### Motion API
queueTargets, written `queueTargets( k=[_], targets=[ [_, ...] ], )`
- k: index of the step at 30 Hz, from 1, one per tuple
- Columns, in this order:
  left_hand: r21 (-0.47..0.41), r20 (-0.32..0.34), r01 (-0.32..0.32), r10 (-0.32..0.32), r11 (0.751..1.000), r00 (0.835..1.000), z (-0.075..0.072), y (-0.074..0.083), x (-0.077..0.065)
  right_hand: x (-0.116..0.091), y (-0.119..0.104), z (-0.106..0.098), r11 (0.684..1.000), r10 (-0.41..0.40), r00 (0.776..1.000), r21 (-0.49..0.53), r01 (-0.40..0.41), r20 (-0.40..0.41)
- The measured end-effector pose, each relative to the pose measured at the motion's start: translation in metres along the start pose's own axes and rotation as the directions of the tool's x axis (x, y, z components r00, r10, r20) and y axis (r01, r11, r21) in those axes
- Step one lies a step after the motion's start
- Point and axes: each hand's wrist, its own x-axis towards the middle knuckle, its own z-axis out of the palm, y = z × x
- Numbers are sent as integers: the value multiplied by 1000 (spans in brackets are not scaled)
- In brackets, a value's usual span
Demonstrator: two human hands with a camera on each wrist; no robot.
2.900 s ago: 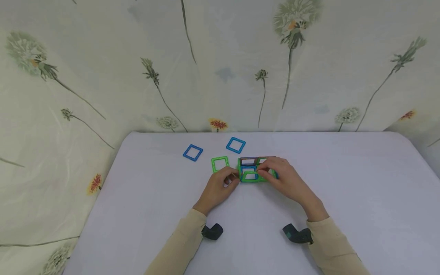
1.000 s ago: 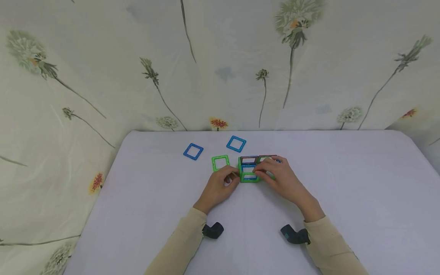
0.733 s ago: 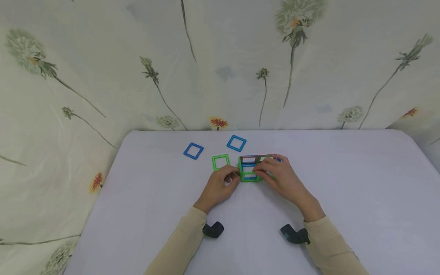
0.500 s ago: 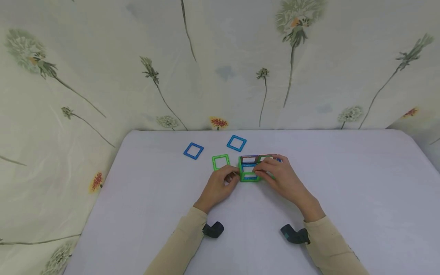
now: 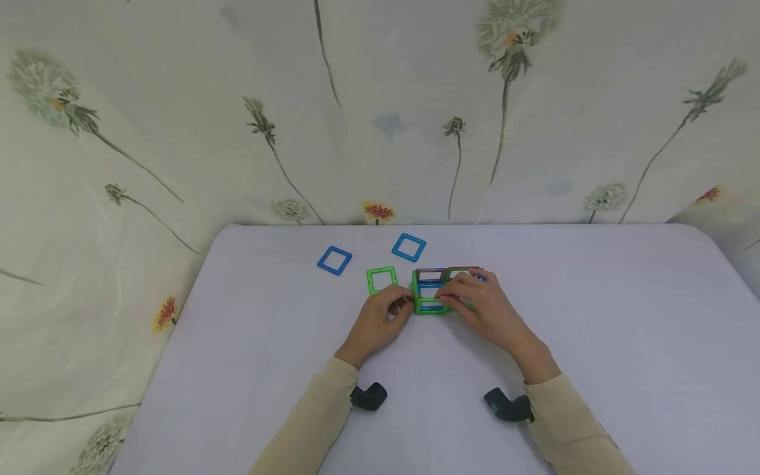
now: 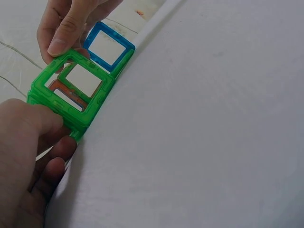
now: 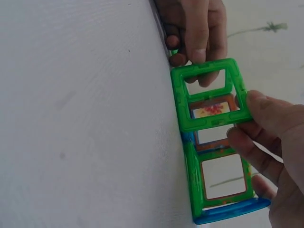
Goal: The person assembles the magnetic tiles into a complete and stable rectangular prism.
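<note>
A low box of square magnetic tiles [image 5: 415, 290] in green, blue and reddish brown stands at the table's middle, its upper side uncovered. My right hand [image 5: 483, 307] pinches the top edge of a green front tile [image 7: 213, 121] between thumb and fingers; that tile stands upright. At the box's left end my left hand [image 5: 377, 322] pinches the edge of a green end tile, partly hidden by the fingers. In the left wrist view, a blue tile [image 6: 127, 42] stands at the box's far right end. My right hand covers the box's right half in the head view.
A loose green tile [image 5: 381, 269] lies just left of the box, behind my left hand. Two loose blue tiles, one left [image 5: 341, 250] and one right [image 5: 415, 237], lie farther back on the white table [image 5: 267, 330]. A flower-patterned cloth [image 5: 380, 119] hangs behind.
Since the oldest frame, my right hand has shifted slightly left and the front green tile has come from tilted to upright. Over the last second both hands stay nearly still.
</note>
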Motion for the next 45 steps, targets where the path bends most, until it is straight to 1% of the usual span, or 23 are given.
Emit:
queueTargets(
  k=[7,16,24,29,34,38,42,45],
  targets=[
    [11,3,0,0,1000,1000,0,0,0,-1,1,2,1000,14,1000,19,-14,-7],
    [22,8,5,-5,1000,1000,0,2,-2,-2,1,3,1000,5,1000,17,-4,-27],
    [34,1,-21,21,999,1000,2,0,-1,-2,-1,1,999,33,999,21,-33,-4],
    [20,13,-35,35,999,999,1,1,-2,-2,-2,1,999,38,999,24,-38,-1],
    [31,27,-24,23,999,999,-2,3,-3,0,-2,2,999,31,999,23,-31,12],
    [57,6,-15,15,998,1000,2,6,-2,2,-3,0,999,37,999,32,-37,5],
    [89,-26,12,-10,996,1000,8,11,-2,4,-4,-1,998,39,999,57,-38,-18],
    [112,-33,16,-12,994,999,7,12,-4,9,-6,0,997,39,999,72,-37,-33]
  ],
)
